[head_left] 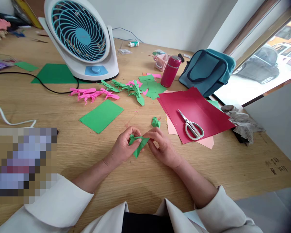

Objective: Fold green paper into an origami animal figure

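Note:
A small folded piece of green paper (137,149) is held between both hands near the middle of the table. My left hand (126,144) pinches it from the left, thumb on top. The fingertips of my right hand (162,146) close on its upper right corner. Just beyond my right hand lies a small folded green paper piece (156,122). A flat green sheet (102,116) rests to the left, beyond my left hand. Folded pink paper figures (93,94) and folded green ones (137,93) lie farther back.
White-handled scissors (193,128) lie on red sheets (208,113) at the right. Behind stand a white fan (81,35), a red bottle (171,71) and a teal bag (206,71). A black cable (48,89) crosses the left; a pixelated area covers the lower left.

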Motion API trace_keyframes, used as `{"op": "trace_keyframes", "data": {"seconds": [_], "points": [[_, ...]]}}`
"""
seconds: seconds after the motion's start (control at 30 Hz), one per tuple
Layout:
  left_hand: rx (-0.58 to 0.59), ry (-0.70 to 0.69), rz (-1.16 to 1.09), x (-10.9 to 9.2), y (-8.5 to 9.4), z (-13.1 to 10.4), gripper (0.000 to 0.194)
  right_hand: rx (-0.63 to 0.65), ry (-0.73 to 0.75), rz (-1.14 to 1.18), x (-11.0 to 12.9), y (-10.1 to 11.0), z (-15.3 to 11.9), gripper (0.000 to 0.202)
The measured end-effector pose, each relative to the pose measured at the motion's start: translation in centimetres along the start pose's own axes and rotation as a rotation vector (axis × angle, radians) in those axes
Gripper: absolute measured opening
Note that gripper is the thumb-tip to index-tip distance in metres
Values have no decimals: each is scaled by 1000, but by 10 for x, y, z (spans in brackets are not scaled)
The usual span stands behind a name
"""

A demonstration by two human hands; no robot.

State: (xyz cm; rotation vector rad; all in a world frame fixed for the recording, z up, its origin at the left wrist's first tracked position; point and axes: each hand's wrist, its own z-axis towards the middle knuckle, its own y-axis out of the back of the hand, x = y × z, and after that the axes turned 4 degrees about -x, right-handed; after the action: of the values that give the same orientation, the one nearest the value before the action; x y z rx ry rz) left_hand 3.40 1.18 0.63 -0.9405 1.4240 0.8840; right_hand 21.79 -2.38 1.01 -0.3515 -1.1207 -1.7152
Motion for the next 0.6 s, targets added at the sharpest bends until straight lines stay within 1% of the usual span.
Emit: {"op": "trace_keyframes", "data": {"seconds": [0.07, 0.13, 0.37, 0.47, 0.6], "points": [[-5, 7, 9, 0, 0, 0, 17, 77, 48, -65, -1, 3, 0, 31], [-4, 0, 34, 1, -1, 0, 15, 119, 65, -108, -3, 4, 1, 29], [63, 22, 39, 2, -1, 1, 17, 114, 52, -87, -10, 7, 2, 23], [60, 29, 40, 2, -2, 1, 20, 129, 33, -68, -12, 9, 2, 22], [63, 29, 60, 4, -1, 1, 23, 117, 12, -54, -11, 12, 4, 21]]}}
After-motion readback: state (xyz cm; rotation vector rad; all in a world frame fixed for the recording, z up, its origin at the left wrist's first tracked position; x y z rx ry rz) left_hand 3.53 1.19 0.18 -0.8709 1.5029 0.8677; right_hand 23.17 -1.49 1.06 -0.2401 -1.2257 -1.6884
